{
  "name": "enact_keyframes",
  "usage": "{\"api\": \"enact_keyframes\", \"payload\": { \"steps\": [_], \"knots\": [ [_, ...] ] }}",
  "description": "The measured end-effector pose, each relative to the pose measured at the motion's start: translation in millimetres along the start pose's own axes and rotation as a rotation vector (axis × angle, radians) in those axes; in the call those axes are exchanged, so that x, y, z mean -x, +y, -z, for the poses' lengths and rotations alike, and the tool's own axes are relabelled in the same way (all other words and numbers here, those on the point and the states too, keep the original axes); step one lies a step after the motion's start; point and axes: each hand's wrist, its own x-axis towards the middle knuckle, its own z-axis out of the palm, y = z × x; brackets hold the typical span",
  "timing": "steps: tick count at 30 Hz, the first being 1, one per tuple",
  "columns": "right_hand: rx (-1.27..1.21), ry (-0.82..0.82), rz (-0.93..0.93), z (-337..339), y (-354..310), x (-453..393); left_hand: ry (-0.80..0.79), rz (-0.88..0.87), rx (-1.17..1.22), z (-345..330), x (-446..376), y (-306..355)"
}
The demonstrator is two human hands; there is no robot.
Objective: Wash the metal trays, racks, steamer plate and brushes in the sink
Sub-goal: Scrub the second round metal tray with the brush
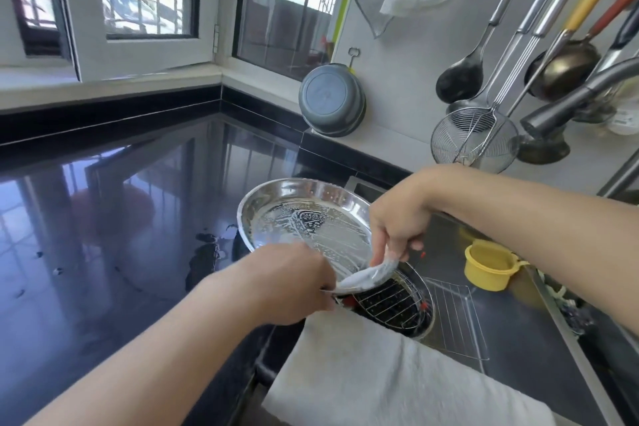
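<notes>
A round perforated metal steamer plate (297, 218), streaked with soap foam, is tilted over the left edge of the sink (518, 339). My left hand (294, 287) grips its near rim. My right hand (397, 218) pinches a grey wet cloth (366, 278) against the plate's near edge. Below the plate, inside the sink, lie a round metal tray with a wire rack (394, 304) in it and a rectangular wire rack (456, 318).
A yellow plastic cup (487, 264) sits in the sink at right. A white towel (380, 373) hangs over the sink's front edge. The black glossy counter (121, 218) on the left has water drops. Ladles and a wire skimmer (473, 138) hang on the wall; a grey bowl (332, 98) leans there.
</notes>
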Motion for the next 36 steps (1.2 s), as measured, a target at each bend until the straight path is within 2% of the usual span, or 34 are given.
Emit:
{"api": "enact_keyframes", "payload": {
  "steps": [2,3,5,8,10,13,15,17,19,20,23,25,27,28,30,32,34,36],
  "knots": [
    [0.261,-0.019,-0.129,-1.1,-4.3,5.4,0.017,-0.032,-0.070,-7.9,-5.6,-0.6],
    [0.383,0.052,-0.192,-1.8,-2.7,5.4,0.026,-0.034,-0.114,-10.6,-6.4,-3.6],
    [0.436,0.258,-0.331,-6.8,2.6,3.8,0.046,-0.016,-0.169,-11.5,-6.7,-6.2],
    [0.360,0.430,-0.389,-16.6,5.2,-1.6,0.098,0.113,-0.218,-5.0,-3.1,-12.5],
    [0.252,0.394,-0.331,-18.0,2.6,0.6,0.099,0.271,-0.299,1.0,4.3,-26.6],
    [0.029,0.261,-0.156,-11.2,-3.3,5.3,0.007,0.468,-0.467,0.6,11.7,-50.8],
    [0.064,0.224,-0.077,-5.6,-9.6,3.9,-0.035,0.388,-0.441,-6.2,10.1,-47.0],
    [0.125,0.213,-0.056,-2.3,-13.7,1.2,-0.077,0.162,-0.187,-9.1,7.6,-28.4],
    [0.069,0.202,-0.046,-1.3,-14.9,3.9,-0.109,0.043,0.051,-11.3,4.2,-15.7],
    [0.023,0.186,-0.015,-1.5,-12.8,4.2,-0.099,0.020,0.064,-11.7,1.6,-16.7],
    [-0.091,0.145,0.005,-4.9,-9.3,6.4,-0.126,0.008,-0.066,-12.7,-2.7,-29.9],
    [0.096,0.196,-0.124,-6.8,-7.9,2.8,-0.120,-0.008,-0.112,-14.5,-4.3,-31.9],
    [0.374,0.331,-0.252,-6.9,-11.5,1.8,-0.079,-0.013,-0.131,-17.2,-6.8,-28.9],
    [0.436,0.366,-0.291,-5.7,-17.8,2.6,-0.059,-0.009,-0.137,-19.3,-8.2,-28.3],
    [0.499,0.275,-0.262,-2.3,-29.7,4.0,-0.038,0.003,-0.158,-23.5,-10.7,-28.6],
    [0.396,0.114,-0.110,5.6,-32.4,6.8,-0.013,0.012,-0.181,-26.3,-12.6,-29.5],
    [0.230,0.041,-0.028,15.4,-27.8,10.2,0.006,0.018,-0.186,-27.5,-13.4,-29.0],
    [0.264,0.039,-0.142,16.5,-20.2,10.0,0.007,0.027,-0.178,-27.4,-13.5,-27.7]
  ]
}}
